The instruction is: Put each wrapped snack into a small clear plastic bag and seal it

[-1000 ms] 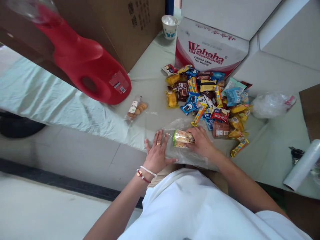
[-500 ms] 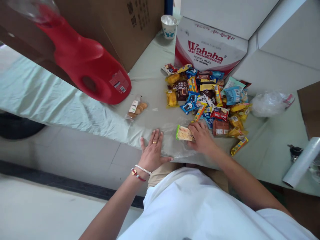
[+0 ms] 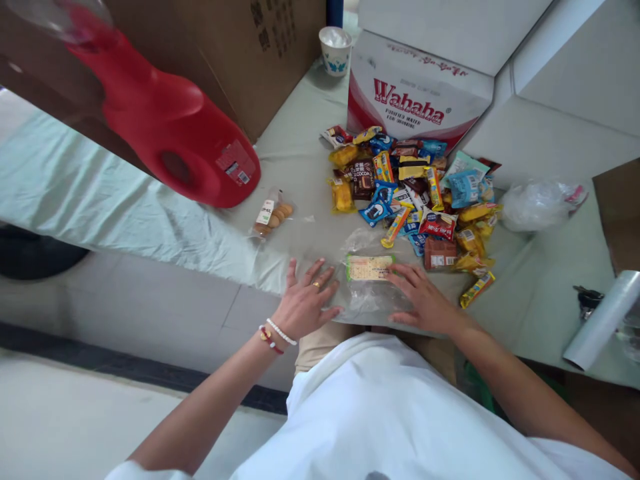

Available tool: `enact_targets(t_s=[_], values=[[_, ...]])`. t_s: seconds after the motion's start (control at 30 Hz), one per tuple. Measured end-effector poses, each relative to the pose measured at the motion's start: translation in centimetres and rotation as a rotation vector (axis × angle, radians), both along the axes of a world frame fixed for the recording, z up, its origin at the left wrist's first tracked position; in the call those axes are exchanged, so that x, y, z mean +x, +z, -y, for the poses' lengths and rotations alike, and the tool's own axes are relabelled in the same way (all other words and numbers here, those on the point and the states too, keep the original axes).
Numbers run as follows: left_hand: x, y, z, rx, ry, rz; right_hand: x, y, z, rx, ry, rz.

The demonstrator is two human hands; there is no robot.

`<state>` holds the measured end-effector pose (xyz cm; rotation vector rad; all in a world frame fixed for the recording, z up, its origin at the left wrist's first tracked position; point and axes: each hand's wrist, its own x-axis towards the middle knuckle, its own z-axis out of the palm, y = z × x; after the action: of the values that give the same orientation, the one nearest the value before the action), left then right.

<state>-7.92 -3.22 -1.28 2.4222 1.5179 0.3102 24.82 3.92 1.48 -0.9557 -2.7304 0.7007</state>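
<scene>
A cracker packet (image 3: 369,268) with green ends lies flat on a clear plastic bag (image 3: 367,297) near the table's front edge. My right hand (image 3: 420,297) is at the packet's right end, fingers spread, fingertips at or touching it. To the left of the bag, my left hand (image 3: 307,300) rests with its fingers apart and holds nothing. A see-through pack of round biscuits (image 3: 274,215) lies beyond my left hand. Just past the cracker packet spreads a pile of wrapped snacks (image 3: 400,190) in yellow, blue, red and brown.
A large red jug (image 3: 185,140) leans at the left beside a brown carton (image 3: 270,73). At the back stand a paper cup (image 3: 335,52) and a white Wahaha box (image 3: 420,93). Crumpled plastic (image 3: 540,205) and a clear film roll (image 3: 603,320) lie at the right.
My right hand has let go of the cracker packet, which now lies flat, and has opened and shifted right. My left hand stays near its place, fingers spread wider.
</scene>
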Motion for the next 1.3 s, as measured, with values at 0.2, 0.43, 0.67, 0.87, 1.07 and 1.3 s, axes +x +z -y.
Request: enact_targets(t_s=[0.2,0.43,0.67,0.87,1.07,1.3], values=[[0.5,0.2,-1.9,0.342,-0.019,0.164,1.7,-4.2,2.6,0.172,-0.174,-0.117],[3.4,2.1,-5.7,0.302,-0.461,0.007,1.6,-1.9,3.0,0.075,-0.127,-0.292],[-0.1,0.1,-4.1,0.283,-0.234,0.094,3.7,0.5,1.8,-0.13,-0.064,-0.307],[1.2,0.4,-3.1,0.246,-0.297,0.168,2.5,1.8,-2.5,-0.313,-0.06,-0.387],[2.9,0.1,-3.8,0.151,-0.215,0.145,1.8,-0.6,-5.1,-0.719,-0.329,-0.39],[1.6,-0.1,-4.8,0.062,0.033,0.468,0.7,-2.3,-5.3,-1.01,-0.561,-0.459]])
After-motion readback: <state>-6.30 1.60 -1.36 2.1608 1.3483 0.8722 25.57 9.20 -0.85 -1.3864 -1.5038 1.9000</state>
